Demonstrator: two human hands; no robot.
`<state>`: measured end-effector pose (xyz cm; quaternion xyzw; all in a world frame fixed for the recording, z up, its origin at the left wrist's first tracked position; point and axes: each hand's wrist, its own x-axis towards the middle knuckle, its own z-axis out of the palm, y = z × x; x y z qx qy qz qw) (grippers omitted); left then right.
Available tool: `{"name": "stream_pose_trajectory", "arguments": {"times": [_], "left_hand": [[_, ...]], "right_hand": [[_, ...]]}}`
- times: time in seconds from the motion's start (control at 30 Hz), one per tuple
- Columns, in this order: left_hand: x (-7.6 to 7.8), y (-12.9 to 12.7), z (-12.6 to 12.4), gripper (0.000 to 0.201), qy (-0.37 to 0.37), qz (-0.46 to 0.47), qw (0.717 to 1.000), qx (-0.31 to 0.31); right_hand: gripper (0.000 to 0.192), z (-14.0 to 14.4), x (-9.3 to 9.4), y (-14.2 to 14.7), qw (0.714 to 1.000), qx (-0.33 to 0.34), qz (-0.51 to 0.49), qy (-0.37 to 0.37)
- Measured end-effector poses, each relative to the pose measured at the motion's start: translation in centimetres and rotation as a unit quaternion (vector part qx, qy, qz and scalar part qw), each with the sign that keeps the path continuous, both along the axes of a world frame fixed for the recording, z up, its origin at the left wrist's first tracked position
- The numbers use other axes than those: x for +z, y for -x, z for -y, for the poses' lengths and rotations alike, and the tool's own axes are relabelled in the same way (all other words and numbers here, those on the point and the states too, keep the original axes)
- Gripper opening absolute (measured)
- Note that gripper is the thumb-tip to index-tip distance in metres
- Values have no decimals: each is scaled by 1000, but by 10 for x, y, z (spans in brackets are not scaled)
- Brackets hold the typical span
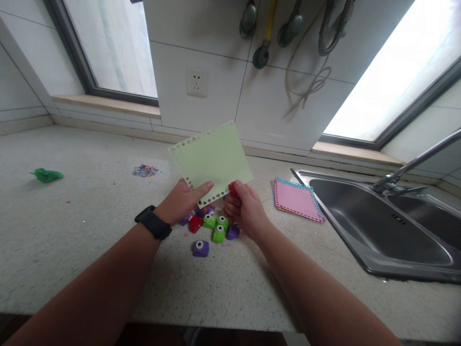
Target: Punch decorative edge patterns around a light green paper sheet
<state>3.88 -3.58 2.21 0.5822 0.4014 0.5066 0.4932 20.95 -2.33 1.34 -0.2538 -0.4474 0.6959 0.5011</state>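
Note:
A light green sheet of paper (pixel 218 156) with small punched shapes along several of its edges is held up over the counter. My left hand (pixel 185 199) grips its lower left side, thumb lying on top. My right hand (pixel 248 206) is closed around a red craft punch (pixel 232 188) at the sheet's lower right edge. Beneath the paper lie several more craft punches: green ones (pixel 219 233), a red one (pixel 195 224) and purple ones, partly hidden by the hands. One purple punch (pixel 200 248) sits apart, nearer the counter's front.
To the right, a stack of punched coloured sheets (pixel 298 199), pink on top, lies beside the steel sink (pixel 345 230). Colourful paper bits (pixel 144 170) are piled at the back left. A crumpled green item (pixel 46 175) rests farther left. The tiled wall has a socket (pixel 196 83).

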Motion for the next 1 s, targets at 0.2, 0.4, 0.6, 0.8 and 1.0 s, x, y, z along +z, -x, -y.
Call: {"name": "stream_pose_trajectory", "arguments": {"times": [0.2,0.4,0.6,0.8,1.0], "left_hand": [[-1,0,0,31,8,10,1000,3],[-4,-1,-1,32,18,37,999,18],[-5,-1,-3,31,5,16,1000,18],[-3,0,-2,31,-4,11,1000,18],[-3,-1,-1,33,5,0,1000,23]], "right_hand": [[41,0,1,0,1000,-6,1,3],[41,-1,0,0,1000,-4,2,-2],[40,-1,-1,0,1000,-13,2,-5],[39,-2,-1,0,1000,-19,7,-4],[39,-2,-1,1,1000,-25,6,-10]]}}
